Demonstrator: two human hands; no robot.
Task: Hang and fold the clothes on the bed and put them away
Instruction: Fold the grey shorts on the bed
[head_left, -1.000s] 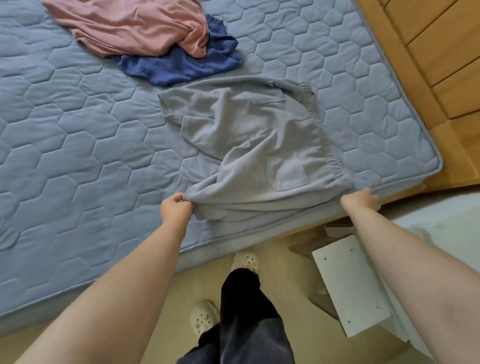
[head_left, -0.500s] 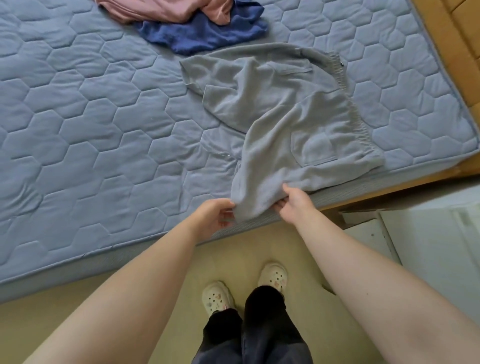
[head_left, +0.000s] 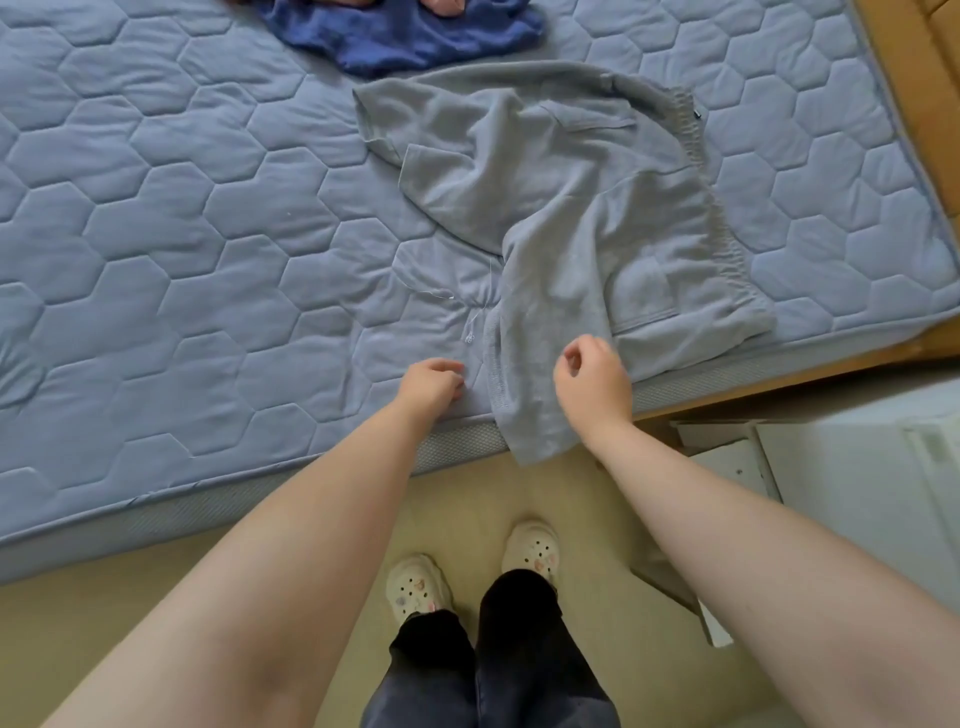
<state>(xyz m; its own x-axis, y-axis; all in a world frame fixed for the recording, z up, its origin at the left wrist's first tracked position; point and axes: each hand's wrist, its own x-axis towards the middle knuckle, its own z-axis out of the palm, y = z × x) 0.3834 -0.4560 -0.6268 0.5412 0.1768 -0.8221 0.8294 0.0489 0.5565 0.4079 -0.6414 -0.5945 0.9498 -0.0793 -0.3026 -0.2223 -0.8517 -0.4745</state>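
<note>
Grey shorts (head_left: 571, 234) with an elastic waistband lie crumpled on the blue quilted mattress (head_left: 156, 234), one leg hanging over the near edge. My left hand (head_left: 431, 384) rests on the mattress just left of that leg's hem, fingers loosely curled, holding nothing. My right hand (head_left: 592, 387) hovers over the same leg with loosely curled fingers and no cloth in them. A dark blue garment (head_left: 405, 36) lies at the top edge, with a scrap of a pink garment (head_left: 441, 4) on it.
The wooden bed frame (head_left: 904, 78) runs along the right side. A white piece of furniture (head_left: 831, 467) stands on the floor at the right, close to the bed's corner. My feet in cream clogs (head_left: 530, 548) stand on the beige floor.
Both hands came together along the shorts' near hem, then let go of the cloth. The leg now hangs over the mattress edge. The view tilted down, so the pink garment is nearly out of frame.
</note>
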